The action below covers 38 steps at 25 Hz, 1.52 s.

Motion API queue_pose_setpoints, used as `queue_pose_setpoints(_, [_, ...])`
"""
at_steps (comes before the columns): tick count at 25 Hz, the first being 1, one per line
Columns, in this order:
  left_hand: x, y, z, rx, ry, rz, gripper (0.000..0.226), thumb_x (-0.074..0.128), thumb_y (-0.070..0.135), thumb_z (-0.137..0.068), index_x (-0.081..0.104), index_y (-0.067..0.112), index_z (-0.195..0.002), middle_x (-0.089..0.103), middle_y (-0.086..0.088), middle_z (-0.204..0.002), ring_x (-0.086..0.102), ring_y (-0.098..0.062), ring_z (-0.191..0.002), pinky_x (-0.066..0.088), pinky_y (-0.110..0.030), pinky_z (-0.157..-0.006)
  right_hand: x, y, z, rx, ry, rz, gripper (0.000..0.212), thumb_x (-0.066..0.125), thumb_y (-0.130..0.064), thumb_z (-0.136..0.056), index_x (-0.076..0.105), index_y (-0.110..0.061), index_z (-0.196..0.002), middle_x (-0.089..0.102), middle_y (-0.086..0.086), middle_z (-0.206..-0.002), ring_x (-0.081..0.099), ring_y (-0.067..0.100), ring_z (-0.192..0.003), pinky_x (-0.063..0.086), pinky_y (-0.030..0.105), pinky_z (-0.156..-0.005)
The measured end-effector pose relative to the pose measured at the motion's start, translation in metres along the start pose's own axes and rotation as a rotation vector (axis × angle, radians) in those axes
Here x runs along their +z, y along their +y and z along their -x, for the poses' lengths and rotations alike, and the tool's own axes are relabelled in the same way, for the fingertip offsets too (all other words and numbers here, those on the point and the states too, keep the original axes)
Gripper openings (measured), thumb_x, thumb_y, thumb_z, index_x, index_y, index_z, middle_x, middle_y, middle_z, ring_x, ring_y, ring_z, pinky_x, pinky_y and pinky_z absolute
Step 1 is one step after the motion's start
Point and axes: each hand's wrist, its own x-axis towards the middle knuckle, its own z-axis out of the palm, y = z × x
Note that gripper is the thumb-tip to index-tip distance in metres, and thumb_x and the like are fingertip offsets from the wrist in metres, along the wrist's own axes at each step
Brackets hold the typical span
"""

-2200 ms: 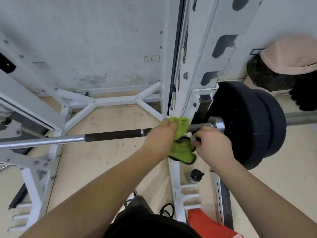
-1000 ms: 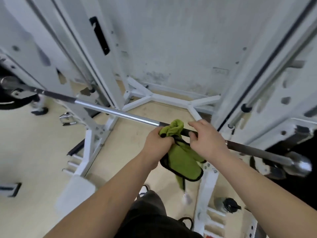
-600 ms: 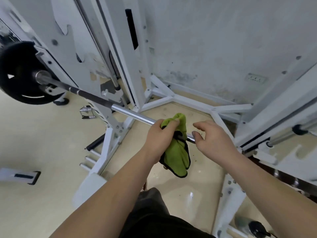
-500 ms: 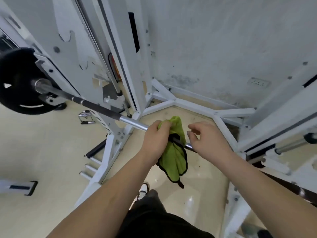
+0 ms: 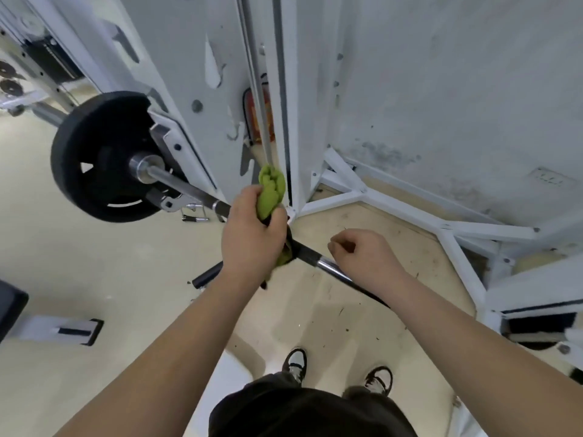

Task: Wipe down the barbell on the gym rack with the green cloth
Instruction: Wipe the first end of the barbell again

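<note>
The barbell point(image 5: 318, 259) runs from a black weight plate point(image 5: 91, 159) at the left down to the lower right, resting on the white rack point(image 5: 195, 74). My left hand point(image 5: 249, 238) is closed around the bar with the green cloth point(image 5: 271, 189) wrapped under it; a bunched end of the cloth sticks up above my fingers. My right hand point(image 5: 366, 257) rests on top of the bar a little to the right, fingers curled in loosely, not wrapped around the bar. The bar is hidden beneath both hands.
White base struts of the rack point(image 5: 394, 200) cross the floor by the wall at the right. A bench foot point(image 5: 63, 329) lies at the lower left. My shoes point(image 5: 295, 364) stand just below the bar. More plates point(image 5: 9, 86) hang at the far left.
My left hand slid the cloth leftward along the bar toward the left plate. My right hand let go of the bar and now rests on it. The view swung left.
</note>
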Motion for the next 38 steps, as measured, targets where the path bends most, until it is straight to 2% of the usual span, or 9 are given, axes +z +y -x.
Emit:
queue_pose_setpoints(6, [0.041, -0.056, 0.039, 0.247, -0.276, -0.268, 0.049, 0.055, 0.046, -0.095, 0.052, 0.026, -0.14, 0.041, -0.004, -0.145, 0.056, -0.029, -0.122, 0.055, -0.041, -0.084, 0.021, -0.018, -0.021, 0.031, -0.105, 0.006, 0.018, 0.065, -0.025, -0.087, 0.077, -0.012, -0.085, 0.077, 0.005, -0.085, 0.07, 0.026, -0.088, 0.059, 0.043, -0.083])
queue_pose_setpoints(9, [0.013, -0.073, -0.004, 0.411, -0.243, -0.392, 0.043, 0.047, 0.045, -0.102, 0.056, 0.026, -0.139, 0.052, -0.002, -0.134, 0.064, -0.029, -0.107, 0.058, -0.04, -0.074, 0.025, -0.025, -0.026, 0.034, -0.14, 0.09, 0.015, 0.069, -0.03, -0.087, 0.077, -0.021, -0.094, 0.075, -0.001, -0.089, 0.07, 0.022, -0.088, 0.059, 0.038, -0.082])
queue_pose_setpoints(13, [0.01, -0.078, -0.042, 0.163, -0.124, -0.402, 0.04, 0.054, 0.042, -0.1, 0.059, 0.017, -0.131, 0.054, -0.007, -0.128, 0.062, -0.031, -0.105, 0.051, -0.038, -0.08, 0.036, -0.031, -0.025, 0.042, -0.154, 0.267, 0.017, 0.072, -0.044, -0.083, 0.073, -0.028, -0.081, 0.069, -0.006, -0.072, 0.067, 0.018, -0.068, 0.054, 0.032, -0.062])
queue_pose_setpoints(18, [0.019, -0.072, -0.02, 0.411, -0.379, -0.343, 0.042, 0.063, 0.034, -0.093, 0.059, 0.019, -0.132, 0.058, -0.006, -0.129, 0.06, -0.031, -0.113, 0.056, -0.043, -0.084, 0.038, -0.039, -0.03, 0.112, -0.129, 0.308, 0.01, 0.074, -0.039, -0.082, 0.073, -0.029, -0.08, 0.068, -0.007, -0.072, 0.064, 0.016, -0.065, 0.05, 0.029, -0.059])
queue_pose_setpoints(23, [0.004, -0.083, -0.057, 0.094, -0.134, -0.369, 0.035, 0.062, 0.018, -0.093, 0.06, 0.013, -0.128, 0.056, -0.014, -0.127, 0.06, -0.037, -0.107, 0.051, -0.042, -0.082, 0.04, -0.035, -0.023, 0.127, -0.088, 0.345, 0.013, 0.072, -0.048, -0.085, 0.074, -0.036, -0.09, 0.069, -0.013, -0.081, 0.065, 0.011, -0.074, 0.051, 0.027, -0.064])
queue_pose_setpoints(26, [0.033, -0.06, 0.003, 0.338, -0.369, -0.189, 0.036, 0.063, 0.014, -0.086, 0.065, 0.013, -0.122, 0.061, -0.011, -0.12, 0.062, -0.033, -0.105, 0.055, -0.044, -0.086, 0.036, -0.035, -0.022, 0.15, -0.087, 0.332, 0.016, 0.074, -0.056, -0.079, 0.073, -0.04, -0.084, 0.068, -0.014, -0.082, 0.065, 0.012, -0.078, 0.045, 0.026, -0.06])
queue_pose_setpoints(30, [0.029, -0.076, -0.022, 0.27, -0.325, -0.239, 0.047, 0.065, 0.016, -0.088, 0.059, 0.019, -0.134, 0.057, -0.007, -0.125, 0.062, -0.032, -0.106, 0.054, -0.037, -0.078, 0.031, -0.028, -0.015, 0.131, -0.121, 0.306, 0.011, 0.079, -0.041, -0.077, 0.075, -0.031, -0.081, 0.069, -0.008, -0.073, 0.067, 0.019, -0.071, 0.054, 0.033, -0.06])
queue_pose_setpoints(33, [0.039, -0.054, 0.011, 0.236, -0.316, -0.166, 0.032, 0.066, 0.009, -0.085, 0.066, 0.014, -0.117, 0.06, -0.01, -0.119, 0.062, -0.032, -0.103, 0.05, -0.033, -0.078, 0.028, -0.022, -0.014, 0.094, -0.12, 0.267, 0.003, 0.074, -0.02, -0.076, 0.074, -0.023, -0.075, 0.065, -0.005, -0.064, 0.063, 0.022, -0.062, 0.059, 0.041, -0.059])
queue_pose_setpoints(38, [0.035, -0.063, 0.001, 0.36, -0.425, -0.151, 0.048, 0.067, 0.013, -0.085, 0.061, 0.018, -0.132, 0.057, -0.004, -0.124, 0.062, -0.028, -0.102, 0.055, -0.037, -0.079, 0.018, -0.017, -0.014, 0.147, -0.094, 0.377, 0.034, 0.083, -0.041, -0.074, 0.063, -0.017, -0.061, 0.06, -0.001, -0.058, 0.058, 0.024, -0.057, 0.044, 0.031, -0.054])
